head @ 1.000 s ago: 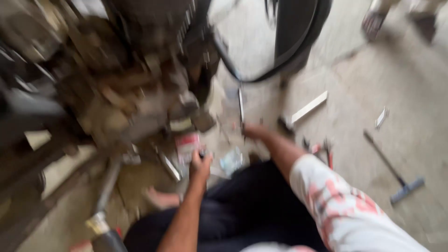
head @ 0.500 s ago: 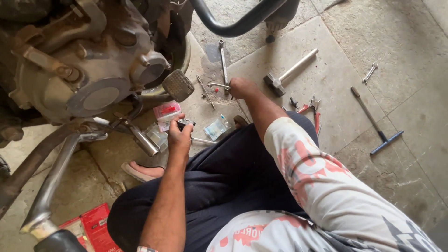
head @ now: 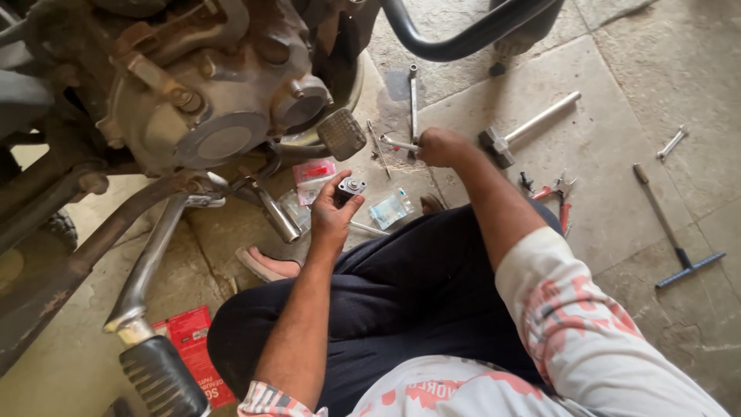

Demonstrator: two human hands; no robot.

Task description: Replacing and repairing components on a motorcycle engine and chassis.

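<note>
Head view is looking down on a motorcycle engine (head: 208,100) filling the upper left, with the concrete floor (head: 641,93) spreading right. Compared with a moment ago, the view is steadying and drawing closer — the blur is gone, and the left hand (head: 333,216) is sitting a little higher, nearer the engine's footpeg (head: 341,133). That hand is pinching a small black-and-silver part (head: 351,188) between thumb and fingertips, forearm rising from the lap. The right hand (head: 440,147) is reaching forward, arm nearly straight, fingers curled shut around a thin metal tool (head: 397,143) lying on the floor. Near it are lying a hammer (head: 525,127), red-handled pliers (head: 559,197), a T-handle wrench (head: 679,232) — and, smallest, a clear packet (head: 388,210) beside the knee.
</note>
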